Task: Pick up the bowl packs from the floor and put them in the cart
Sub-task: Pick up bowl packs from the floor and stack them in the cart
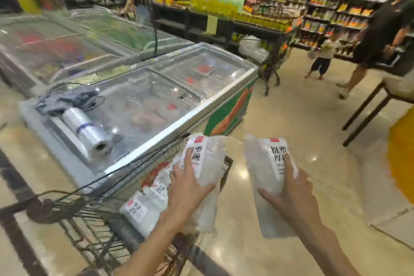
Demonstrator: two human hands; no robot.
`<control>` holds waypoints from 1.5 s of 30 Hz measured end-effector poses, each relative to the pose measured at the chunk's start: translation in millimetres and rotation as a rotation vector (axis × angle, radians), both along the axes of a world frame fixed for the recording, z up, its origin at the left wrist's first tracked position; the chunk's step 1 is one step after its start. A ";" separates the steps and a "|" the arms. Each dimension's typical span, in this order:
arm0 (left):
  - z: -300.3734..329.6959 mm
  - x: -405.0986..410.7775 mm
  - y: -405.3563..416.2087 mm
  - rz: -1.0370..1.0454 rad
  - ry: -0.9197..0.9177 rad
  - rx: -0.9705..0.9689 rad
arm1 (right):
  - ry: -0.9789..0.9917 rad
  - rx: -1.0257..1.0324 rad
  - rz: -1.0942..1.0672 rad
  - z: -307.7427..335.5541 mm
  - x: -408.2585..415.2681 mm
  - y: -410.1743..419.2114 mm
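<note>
My left hand (187, 182) grips a clear pack of plastic bowls with a white label (207, 154), held over the right rim of the black wire cart (94, 215). My right hand (289, 188) grips a second bowl pack (263, 163) of the same kind, out over the floor to the right of the cart. Inside the cart lie several more bowl packs (143, 208), white labels facing up.
A glass-topped chest freezer (224, 94) stands just beyond the cart, with a roll of plastic bags (86, 132) on its lid. A dark stool (369, 105) is at the right. An adult (380, 36) and a small child (322, 60) stand in the aisle by the shelves.
</note>
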State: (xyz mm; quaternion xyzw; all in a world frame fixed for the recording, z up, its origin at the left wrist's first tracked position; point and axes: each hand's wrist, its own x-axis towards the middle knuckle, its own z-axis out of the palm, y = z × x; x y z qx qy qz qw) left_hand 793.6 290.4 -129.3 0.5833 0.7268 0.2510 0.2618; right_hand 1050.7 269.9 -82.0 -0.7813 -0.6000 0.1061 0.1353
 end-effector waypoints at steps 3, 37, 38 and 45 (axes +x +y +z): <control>-1.3 -30.4 17.0 0.143 -0.036 0.017 | -0.004 0.012 0.181 -1.2 -29.9 63.3; -347.0 -151.4 140.4 1.110 0.087 -0.590 | -0.193 -0.581 1.048 -317.4 -256.6 299.2; -356.2 -154.5 142.4 1.095 0.133 -0.595 | -0.197 -0.580 1.042 -325.9 -258.7 298.6; -388.2 -153.7 142.5 1.116 0.261 -0.557 | -0.166 -0.539 0.966 -366.4 -276.1 289.5</control>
